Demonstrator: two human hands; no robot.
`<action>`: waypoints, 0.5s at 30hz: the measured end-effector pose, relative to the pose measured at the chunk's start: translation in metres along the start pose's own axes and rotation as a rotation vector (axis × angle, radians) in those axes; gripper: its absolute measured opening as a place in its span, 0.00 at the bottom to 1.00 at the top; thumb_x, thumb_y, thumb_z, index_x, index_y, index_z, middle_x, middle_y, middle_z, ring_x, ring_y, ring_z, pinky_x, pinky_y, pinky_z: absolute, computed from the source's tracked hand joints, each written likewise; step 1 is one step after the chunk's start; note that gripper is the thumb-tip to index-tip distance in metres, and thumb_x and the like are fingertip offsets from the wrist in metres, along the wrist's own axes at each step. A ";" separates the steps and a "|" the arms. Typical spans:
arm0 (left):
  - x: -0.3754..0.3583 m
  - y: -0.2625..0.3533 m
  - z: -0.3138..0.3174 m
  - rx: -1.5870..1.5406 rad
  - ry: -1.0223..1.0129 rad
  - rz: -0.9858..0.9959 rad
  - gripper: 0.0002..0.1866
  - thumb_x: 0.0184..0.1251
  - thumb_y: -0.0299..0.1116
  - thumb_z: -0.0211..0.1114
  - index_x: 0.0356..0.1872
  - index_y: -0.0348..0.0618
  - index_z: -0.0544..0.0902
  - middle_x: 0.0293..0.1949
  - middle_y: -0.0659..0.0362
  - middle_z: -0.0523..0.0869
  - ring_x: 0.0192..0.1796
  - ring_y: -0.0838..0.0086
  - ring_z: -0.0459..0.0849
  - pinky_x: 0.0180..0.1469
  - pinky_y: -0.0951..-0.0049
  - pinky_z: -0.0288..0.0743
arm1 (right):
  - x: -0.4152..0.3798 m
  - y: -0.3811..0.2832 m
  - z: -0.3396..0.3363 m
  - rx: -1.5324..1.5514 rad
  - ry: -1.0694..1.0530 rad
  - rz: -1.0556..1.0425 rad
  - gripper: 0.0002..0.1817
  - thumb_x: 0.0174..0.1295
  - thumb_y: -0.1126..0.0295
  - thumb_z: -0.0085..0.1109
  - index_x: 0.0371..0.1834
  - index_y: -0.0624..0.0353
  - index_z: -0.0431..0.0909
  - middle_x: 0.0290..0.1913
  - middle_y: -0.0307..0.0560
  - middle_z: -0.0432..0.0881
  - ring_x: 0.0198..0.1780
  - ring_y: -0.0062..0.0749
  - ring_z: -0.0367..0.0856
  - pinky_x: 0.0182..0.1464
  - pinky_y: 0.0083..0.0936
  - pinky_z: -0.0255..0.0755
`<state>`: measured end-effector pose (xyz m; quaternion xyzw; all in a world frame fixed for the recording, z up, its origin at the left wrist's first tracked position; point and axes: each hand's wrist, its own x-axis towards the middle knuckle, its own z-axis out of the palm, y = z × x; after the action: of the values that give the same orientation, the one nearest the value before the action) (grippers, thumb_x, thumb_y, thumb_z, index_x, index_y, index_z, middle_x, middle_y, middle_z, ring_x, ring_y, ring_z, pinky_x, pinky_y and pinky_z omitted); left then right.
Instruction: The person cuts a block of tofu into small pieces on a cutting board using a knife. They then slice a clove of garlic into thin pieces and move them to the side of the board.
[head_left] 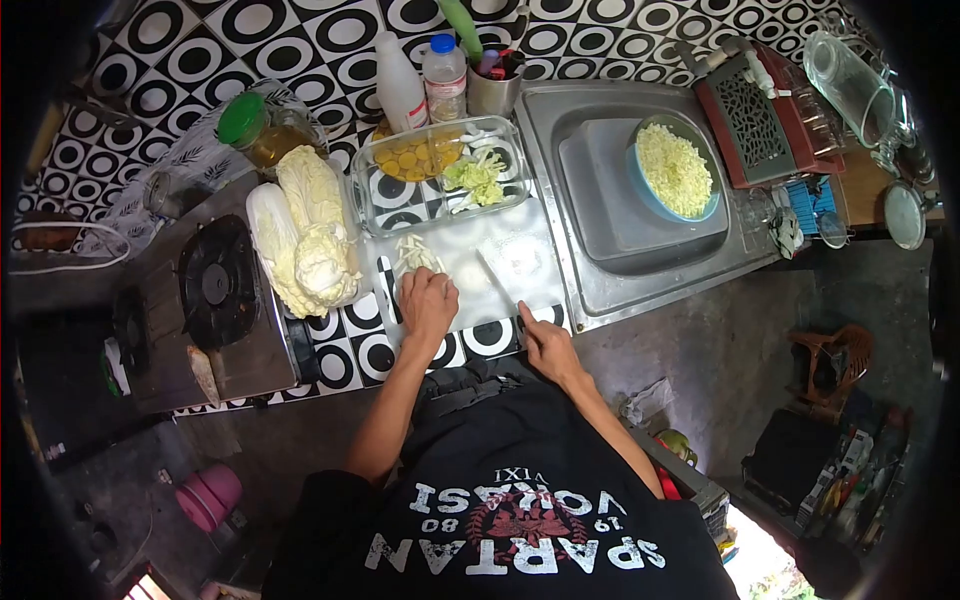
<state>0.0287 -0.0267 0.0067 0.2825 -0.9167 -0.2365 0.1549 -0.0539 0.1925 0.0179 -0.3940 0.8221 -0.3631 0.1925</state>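
My right hand (548, 345) grips a knife (494, 270) by its handle, the blade slanting up and left over the translucent cutting board (530, 225). On the board's left part, my left hand (428, 305) has its fingers bent and bunched at the near edge of some pale cut cabbage strips (412, 250). What lies under those fingertips is partly hidden. Just behind the board stands a clear glass divided dish (520, 185) with light green chopped leaves (475, 178) in its right part.
Whole napa cabbages (300, 230) lie left of the board, beside a gas stove (215, 285). To the right, a bowl of chopped cabbage (675, 170) sits in the steel sink (550, 130). A white bottle (400, 85) and a blue-capped bottle (444, 80) stand behind the dish.
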 end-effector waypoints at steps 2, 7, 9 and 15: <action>0.000 0.003 0.000 0.107 0.034 -0.044 0.08 0.50 0.34 0.64 0.28 0.41 0.84 0.34 0.57 0.77 0.42 0.62 0.73 0.46 0.61 0.67 | 0.000 0.000 0.000 0.008 0.037 0.052 0.33 0.53 0.80 0.51 0.67 0.55 0.64 0.27 0.56 0.78 0.30 0.49 0.78 0.36 0.39 0.71; 0.002 0.004 -0.001 0.149 0.010 -0.012 0.07 0.49 0.33 0.65 0.26 0.40 0.84 0.33 0.55 0.78 0.39 0.60 0.74 0.44 0.62 0.69 | 0.000 0.000 -0.005 0.022 0.097 0.157 0.32 0.53 0.81 0.51 0.66 0.55 0.65 0.27 0.56 0.77 0.31 0.50 0.79 0.37 0.39 0.72; 0.006 0.004 0.000 0.137 -0.008 0.009 0.07 0.50 0.33 0.63 0.27 0.41 0.83 0.33 0.56 0.77 0.41 0.60 0.73 0.45 0.61 0.68 | -0.003 0.001 -0.007 0.047 0.046 0.118 0.32 0.53 0.81 0.51 0.66 0.55 0.64 0.27 0.57 0.78 0.31 0.50 0.79 0.37 0.38 0.72; 0.015 0.030 0.008 -0.132 -0.020 0.189 0.05 0.49 0.30 0.65 0.26 0.41 0.81 0.32 0.55 0.76 0.38 0.59 0.72 0.42 0.62 0.68 | -0.001 -0.004 -0.008 0.056 0.043 0.126 0.31 0.56 0.80 0.50 0.67 0.56 0.63 0.28 0.55 0.79 0.30 0.46 0.79 0.37 0.32 0.72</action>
<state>-0.0002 -0.0112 0.0179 0.1815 -0.9231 -0.2836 0.1856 -0.0563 0.1948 0.0260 -0.3280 0.8387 -0.3814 0.2084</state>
